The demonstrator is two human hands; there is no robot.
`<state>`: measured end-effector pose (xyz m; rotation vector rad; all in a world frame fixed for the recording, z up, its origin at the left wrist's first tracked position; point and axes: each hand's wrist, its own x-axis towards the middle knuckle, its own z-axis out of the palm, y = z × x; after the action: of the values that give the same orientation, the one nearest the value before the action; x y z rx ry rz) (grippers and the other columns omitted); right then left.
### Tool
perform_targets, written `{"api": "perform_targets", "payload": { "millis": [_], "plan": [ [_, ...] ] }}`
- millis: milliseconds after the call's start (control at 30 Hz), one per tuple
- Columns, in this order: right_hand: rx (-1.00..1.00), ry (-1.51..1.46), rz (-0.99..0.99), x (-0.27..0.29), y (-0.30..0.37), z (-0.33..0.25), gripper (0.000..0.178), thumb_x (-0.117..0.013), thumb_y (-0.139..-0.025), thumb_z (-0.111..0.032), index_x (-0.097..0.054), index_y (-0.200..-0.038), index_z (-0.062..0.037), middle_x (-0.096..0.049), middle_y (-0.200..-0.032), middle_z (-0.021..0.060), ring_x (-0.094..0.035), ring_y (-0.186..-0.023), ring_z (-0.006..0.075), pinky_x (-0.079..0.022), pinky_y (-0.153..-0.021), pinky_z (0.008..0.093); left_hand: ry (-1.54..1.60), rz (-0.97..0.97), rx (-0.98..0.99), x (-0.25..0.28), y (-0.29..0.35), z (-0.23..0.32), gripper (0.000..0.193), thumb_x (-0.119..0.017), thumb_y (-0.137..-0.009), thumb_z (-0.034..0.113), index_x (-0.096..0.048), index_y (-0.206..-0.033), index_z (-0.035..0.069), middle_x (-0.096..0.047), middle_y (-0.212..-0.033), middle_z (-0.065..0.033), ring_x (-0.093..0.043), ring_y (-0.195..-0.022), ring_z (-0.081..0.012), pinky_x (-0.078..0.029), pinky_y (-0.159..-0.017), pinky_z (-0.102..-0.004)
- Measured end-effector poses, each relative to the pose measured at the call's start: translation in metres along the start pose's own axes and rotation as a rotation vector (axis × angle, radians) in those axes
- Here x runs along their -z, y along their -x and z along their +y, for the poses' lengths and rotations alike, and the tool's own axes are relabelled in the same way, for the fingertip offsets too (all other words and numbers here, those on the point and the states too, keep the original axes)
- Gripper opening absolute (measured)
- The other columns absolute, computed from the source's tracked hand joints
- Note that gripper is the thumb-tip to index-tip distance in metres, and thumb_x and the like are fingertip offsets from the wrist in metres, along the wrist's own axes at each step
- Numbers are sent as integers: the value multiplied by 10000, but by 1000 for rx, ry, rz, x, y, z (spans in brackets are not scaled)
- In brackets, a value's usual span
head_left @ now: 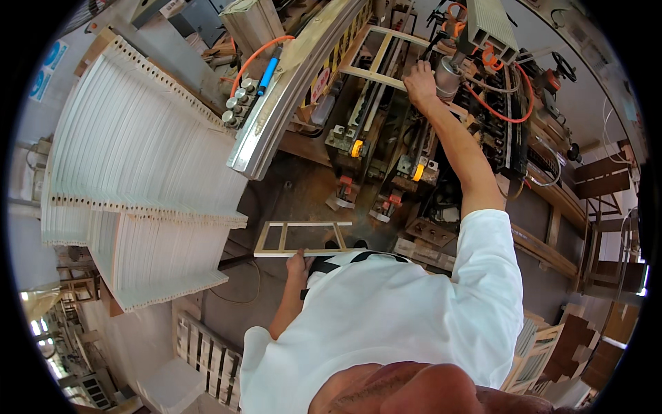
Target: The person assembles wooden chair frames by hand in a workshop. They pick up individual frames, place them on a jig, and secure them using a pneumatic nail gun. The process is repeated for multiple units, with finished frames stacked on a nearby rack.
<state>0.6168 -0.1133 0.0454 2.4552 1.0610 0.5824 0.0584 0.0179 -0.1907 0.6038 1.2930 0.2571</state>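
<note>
My left hand [297, 263] is low in front of my body, closed around the near rail of a light wooden frame [282, 237]. That frame is long and narrow, with crosspieces between two rails. My right arm stretches far forward over a machine [386, 131]. The fingers of my right hand [419, 81] curl over the end of a second wooden frame [376, 74], which lies across the machine's rails. Right beside that hand stands a grey metal cylinder [448, 77]. My right fingertips are partly hidden by the hand itself.
Tall stacks of white panels [131, 138] stand at the left. A metal beam [276, 103] runs above the machine's left side, with a blue tube [269, 76] and an orange hose [256, 52]. A red hose [514, 119] loops at the right. A slatted pallet [207, 352] is behind left.
</note>
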Motion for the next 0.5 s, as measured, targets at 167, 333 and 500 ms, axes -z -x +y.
{"api": "perform_targets", "payload": {
  "millis": [167, 333, 500],
  "plan": [
    [4, -9, -73, 8, -4, -1, 192, -629, -785, -181, -733, -929, -108, -624, -1055, 141, -457, -1130, 350, -271, -1032, 476, 15, 33, -26, -10, 5, -2, 249, -529, -934, 97, -489, -1118, -65, -617, -1035, -178, -662, -882, -297, -596, -732, -385],
    [-9, -70, -55, 10, -4, 0, 171, -624, -757, -135, -729, -874, -65, -612, -1054, 178, -457, -1152, 366, -293, -1030, 471, -35, 45, -71, -18, 11, -1, 222, -548, -921, 98, -521, -1074, -61, -634, -997, -153, -663, -859, -265, -595, -720, -363],
    [-11, -51, -100, 15, -4, -2, 177, -639, -750, -121, -730, -893, -71, -609, -1065, 174, -456, -1155, 363, -289, -1029, 484, -35, 36, -98, -20, 16, -1, 226, -550, -920, 98, -523, -1077, -62, -633, -995, -149, -662, -835, -252, -590, -697, -346]
  ]
}}
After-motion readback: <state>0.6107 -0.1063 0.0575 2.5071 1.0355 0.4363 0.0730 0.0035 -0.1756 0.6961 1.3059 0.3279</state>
